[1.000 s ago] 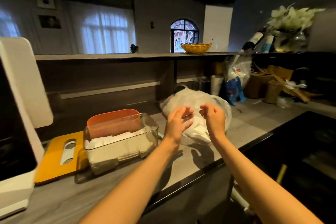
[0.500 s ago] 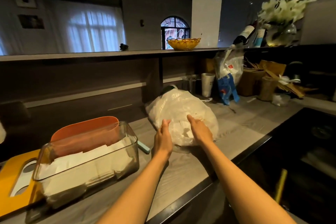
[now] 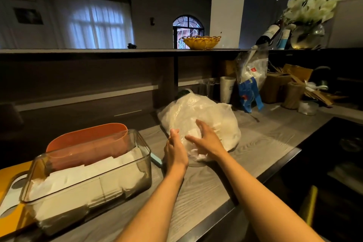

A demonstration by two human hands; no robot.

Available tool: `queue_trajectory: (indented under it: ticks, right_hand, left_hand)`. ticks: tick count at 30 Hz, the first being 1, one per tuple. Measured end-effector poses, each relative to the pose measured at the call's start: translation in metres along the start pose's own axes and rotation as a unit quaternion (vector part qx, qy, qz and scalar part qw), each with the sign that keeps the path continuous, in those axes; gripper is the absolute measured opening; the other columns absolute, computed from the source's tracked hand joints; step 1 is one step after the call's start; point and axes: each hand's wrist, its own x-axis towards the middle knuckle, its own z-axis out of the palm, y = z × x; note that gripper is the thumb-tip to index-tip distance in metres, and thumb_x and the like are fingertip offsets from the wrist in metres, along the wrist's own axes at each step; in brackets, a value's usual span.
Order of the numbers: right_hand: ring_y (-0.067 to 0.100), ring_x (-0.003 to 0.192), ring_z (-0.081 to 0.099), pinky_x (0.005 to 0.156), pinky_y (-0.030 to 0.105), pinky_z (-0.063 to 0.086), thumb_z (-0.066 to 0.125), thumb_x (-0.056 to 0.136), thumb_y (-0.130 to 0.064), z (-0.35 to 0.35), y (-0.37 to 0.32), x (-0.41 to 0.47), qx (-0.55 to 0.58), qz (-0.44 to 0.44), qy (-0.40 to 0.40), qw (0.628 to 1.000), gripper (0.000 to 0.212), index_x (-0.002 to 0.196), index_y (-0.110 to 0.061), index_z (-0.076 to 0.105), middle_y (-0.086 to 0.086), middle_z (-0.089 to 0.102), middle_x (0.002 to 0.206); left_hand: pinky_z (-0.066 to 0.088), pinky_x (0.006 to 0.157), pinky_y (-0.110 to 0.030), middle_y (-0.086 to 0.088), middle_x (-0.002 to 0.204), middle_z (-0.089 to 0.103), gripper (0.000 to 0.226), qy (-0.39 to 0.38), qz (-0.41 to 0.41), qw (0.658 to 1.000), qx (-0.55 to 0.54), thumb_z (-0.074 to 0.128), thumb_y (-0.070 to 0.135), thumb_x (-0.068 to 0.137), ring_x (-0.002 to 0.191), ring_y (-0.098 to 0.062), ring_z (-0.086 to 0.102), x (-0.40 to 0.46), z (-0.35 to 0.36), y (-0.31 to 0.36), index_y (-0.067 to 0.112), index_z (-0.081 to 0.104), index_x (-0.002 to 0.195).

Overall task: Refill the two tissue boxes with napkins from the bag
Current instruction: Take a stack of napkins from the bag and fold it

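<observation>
- We've got both hands on the bag (image 3: 198, 112): left hand (image 3: 175, 150) w/ straight fingers at its near edge, right hand (image 3: 207, 139) spread flat on top.
- Clear box (image 3: 88, 179) w/ napkins (image 3: 84, 175) sits left of left hand on tabletop (image 3: 255, 143).

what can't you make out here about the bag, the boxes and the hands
- Bag, head view: its opening and napkin count, hidden by crinkled plastic and both hands.
- Left hand and right hand: whether they grip the plastic or just rest on it; fingertips blend into it.
- Orange box: its contents, hidden behind the clear box.
- Yellow lid: cut off by the left edge.
</observation>
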Motion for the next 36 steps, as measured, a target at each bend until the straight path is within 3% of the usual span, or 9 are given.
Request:
queue_trajectory:
  ticks: [3,7,11,15,18,22,27,31,36]
  right_hand:
    - [0.023,0.127,0.051,0.102,0.040,0.045,0.078,0.073,-0.053,0.006,0.004,0.003,-0.049,0.019,-0.008,0.999,0.089,0.146,-0.023,0.036,0.002,0.050,0.143]
    - [0.023,0.097,0.063,0.083,0.042,0.054,0.083,0.072,-0.041,0.003,0.004,-0.002,-0.016,0.021,0.039,0.999,0.065,0.125,-0.020,0.051,0.003,0.064,0.112]
    - [0.017,0.095,0.058,0.081,0.031,0.048,0.080,0.079,-0.024,-0.012,0.004,-0.013,0.075,-0.013,0.106,0.991,0.053,0.123,-0.015,0.053,-0.001,0.062,0.104]
    - [0.023,0.104,0.056,0.085,0.028,0.041,0.080,0.078,-0.032,-0.025,0.015,-0.014,0.073,-0.017,0.174,0.982,0.036,0.106,-0.013,0.068,0.002,0.062,0.107]
    - [0.022,0.110,0.054,0.095,0.032,0.041,0.079,0.077,-0.038,-0.025,0.015,-0.015,0.048,0.001,0.149,0.988,0.042,0.105,-0.008,0.071,0.004,0.061,0.117]
    - [0.020,0.086,0.065,0.078,0.040,0.052,0.076,0.083,-0.028,-0.018,0.007,-0.021,0.100,-0.047,0.090,0.990,0.017,0.096,-0.020,0.068,0.000,0.070,0.089]
    - [0.024,0.085,0.065,0.070,0.038,0.051,0.067,0.091,-0.022,-0.029,0.005,-0.029,0.081,-0.011,0.274,0.958,0.020,0.110,-0.017,0.070,0.006,0.072,0.095]
    - [0.020,0.082,0.066,0.072,0.045,0.058,0.065,0.092,-0.019,-0.044,-0.010,-0.028,0.214,0.004,0.287,0.934,0.009,0.098,-0.023,0.070,-0.001,0.070,0.088]
    - [0.012,0.061,0.059,0.050,0.027,0.048,0.067,0.089,-0.013,-0.069,-0.055,-0.039,0.379,-0.001,0.256,0.889,0.004,0.087,-0.016,0.066,0.002,0.063,0.073]
  left_hand:
    - [0.033,0.098,-0.030,-0.004,0.148,0.049,0.062,-0.018,0.012,1.000,0.002,0.012,0.055,0.104,0.133,-0.020,0.045,0.000,0.000,0.000,0.028,0.052,0.141]
    - [0.037,0.096,-0.030,-0.003,0.145,0.052,0.063,-0.040,0.016,0.999,0.004,0.012,0.058,0.103,0.124,-0.018,0.049,0.003,0.000,-0.002,0.029,0.055,0.139]
    - [0.039,0.111,-0.044,-0.003,0.146,0.051,0.065,-0.049,0.007,0.999,0.017,0.011,0.063,0.100,0.131,-0.024,0.048,0.004,-0.001,-0.004,0.034,0.057,0.135]
    - [0.032,0.108,-0.034,-0.003,0.151,0.046,0.064,-0.063,0.013,0.998,0.013,0.012,0.058,0.103,0.138,-0.023,0.042,0.002,-0.002,0.000,0.029,0.057,0.137]
    - [0.036,0.109,-0.037,-0.002,0.148,0.048,0.071,-0.064,0.056,0.996,0.025,0.012,0.069,0.095,0.131,-0.019,0.046,-0.001,-0.002,-0.001,0.031,0.059,0.132]
    - [0.037,0.110,-0.033,-0.001,0.143,0.052,0.061,-0.053,0.164,0.985,0.026,0.023,0.054,0.096,0.130,-0.014,0.046,-0.009,0.000,0.001,0.020,0.057,0.134]
    - [0.045,0.097,-0.026,0.005,0.110,0.063,0.038,-0.027,0.230,0.973,0.019,0.032,0.040,0.093,0.104,-0.003,0.057,-0.013,-0.006,0.003,0.024,0.064,0.108]
    - [0.046,0.084,-0.017,0.006,0.099,0.065,0.041,-0.020,0.291,0.955,0.047,0.033,0.045,0.094,0.097,-0.005,0.060,-0.017,-0.006,0.001,0.023,0.066,0.102]
    - [0.045,0.087,-0.009,0.006,0.105,0.068,0.059,-0.082,0.240,0.967,-0.033,0.034,0.062,0.082,0.101,0.002,0.061,-0.024,-0.009,0.007,0.021,0.067,0.107]
